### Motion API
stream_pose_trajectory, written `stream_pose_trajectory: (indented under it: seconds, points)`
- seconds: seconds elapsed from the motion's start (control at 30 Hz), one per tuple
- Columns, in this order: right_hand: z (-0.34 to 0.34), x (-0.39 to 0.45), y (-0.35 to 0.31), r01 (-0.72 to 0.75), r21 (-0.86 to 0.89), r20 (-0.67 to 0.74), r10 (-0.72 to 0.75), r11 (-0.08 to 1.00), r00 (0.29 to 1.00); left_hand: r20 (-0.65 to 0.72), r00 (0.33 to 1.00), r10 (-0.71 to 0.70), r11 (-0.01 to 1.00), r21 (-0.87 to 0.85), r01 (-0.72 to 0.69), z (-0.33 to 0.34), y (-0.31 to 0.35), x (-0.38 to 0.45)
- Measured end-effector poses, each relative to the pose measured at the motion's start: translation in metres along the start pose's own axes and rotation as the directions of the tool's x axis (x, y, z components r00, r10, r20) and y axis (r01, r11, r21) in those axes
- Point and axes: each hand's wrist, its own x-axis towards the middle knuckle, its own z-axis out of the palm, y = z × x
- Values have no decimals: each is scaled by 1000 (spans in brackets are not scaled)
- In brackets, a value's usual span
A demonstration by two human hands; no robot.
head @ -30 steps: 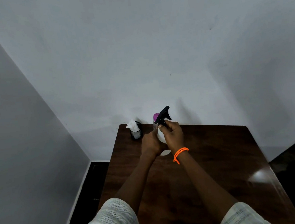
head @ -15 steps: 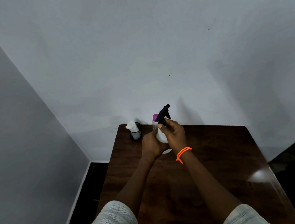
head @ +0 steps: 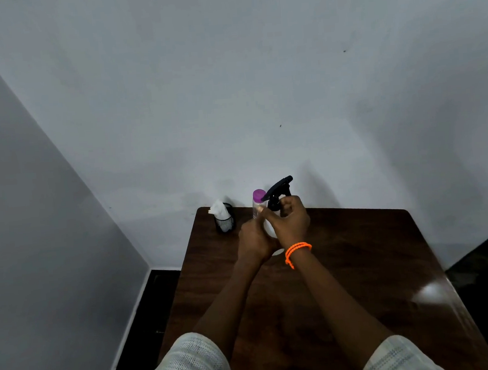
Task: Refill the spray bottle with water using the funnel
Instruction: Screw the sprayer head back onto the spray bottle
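Both hands up at the far end of a dark wooden table (head: 345, 264), close against a pale wall (head: 229, 83). Left hand (head: 254, 239) wrapped round the lower body of the spray bottle (head: 269, 229), fingers curled, only a sliver of the white bottle visible between the two hands. Right hand (head: 291, 222) above and just right of the left, closed round the bottle's neck, thumb and fingers pinching beneath the black trigger head (head: 278, 191). Nozzle tilted up and to the right, clear of the right hand's knuckles. Head seated or loose on the neck: cannot tell, the joint hidden under the fingers. Orange beaded bracelet (head: 298, 252) on the right wrist. A curved white edge (head: 278, 252) peeping out just below the two wrists, resting on the table; too hidden to identify.

Just behind the left hand's fingertips, touching or nearly touching the trigger head in this view, a clear bottle with a purple cap (head: 258, 202), upright. Further to the left of the left hand, well apart from it, a black mesh cup (head: 225, 220) with crumpled white tissue (head: 219, 209) poking out of the top, standing near the table's far left corner. Pale checked sleeves (head: 192, 364) at the near edge, both forearms stretched forward and converging on the spray bottle.
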Motion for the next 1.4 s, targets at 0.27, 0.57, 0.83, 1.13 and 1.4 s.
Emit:
stream_pose_trajectory:
  seconds: [0.27, 0.57, 0.83, 1.13, 1.4]
  points:
    - [-5, 8, 2, -65, 43, 163, 58, 997, 985, -16, 1000, -10, 1000, -16, 10, 0, 1, 7]
    - [-2, -2, -6, 40, -23, -104, -42, 999, 994, -8, 1000, 4, 999, 36, -4, 3, 6, 8]
    - [-10, 3, 2, -35, 20, 54, 34, 999, 998, 20, 999, -49, 999, -14, 50, -2, 4, 7]
    - [-3, 0, -4, 12, -44, -42, -14, 999, 999, 20, 1000, -19, 1000, 1, 19, -1, 1, -2]
    - [-13, 0, 1, -30, -5, 139, 30, 1000, 990, 22, 999, -29, 999, -31, 29, -6, 1, -2]
